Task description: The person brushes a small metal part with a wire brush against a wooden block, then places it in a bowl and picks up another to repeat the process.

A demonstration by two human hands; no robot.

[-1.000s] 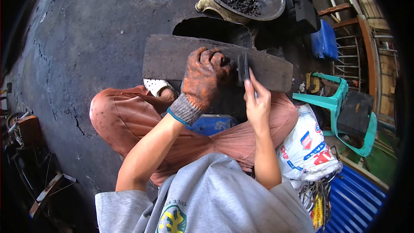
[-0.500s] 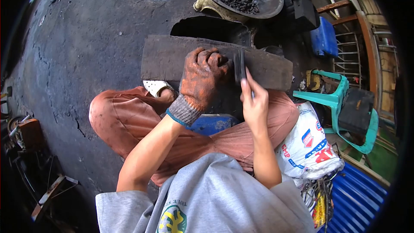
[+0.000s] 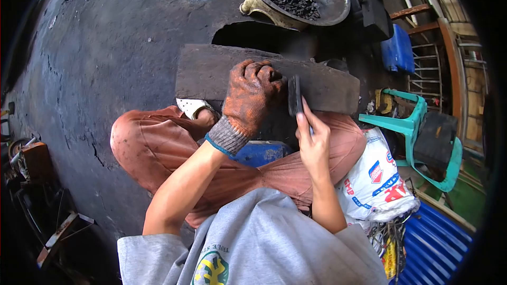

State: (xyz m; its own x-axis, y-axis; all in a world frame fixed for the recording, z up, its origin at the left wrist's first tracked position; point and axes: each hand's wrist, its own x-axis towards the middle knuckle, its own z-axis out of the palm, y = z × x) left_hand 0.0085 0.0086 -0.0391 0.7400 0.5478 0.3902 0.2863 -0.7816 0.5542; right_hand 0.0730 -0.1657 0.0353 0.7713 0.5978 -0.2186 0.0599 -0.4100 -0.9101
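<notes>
My left hand, in an orange-stained work glove with a grey cuff, is closed in a fist on the near edge of a dark wooden board. What it grips, if anything, is hidden. Bare, my right hand holds a dark flat bar-like tool, index finger stretched along it. The tool stands just right of the glove, over the board's near side. Both forearms reach forward above my crossed legs.
Beyond the board, a metal bowl holds dark lumps. A teal plastic chair, a blue container and a white printed sack are at the right. Metal scrap lies at the lower left.
The dark tool and the fingers of my right hand have moved slightly toward me. The gloved left hand keeps its closed shape at nearly the same place.
</notes>
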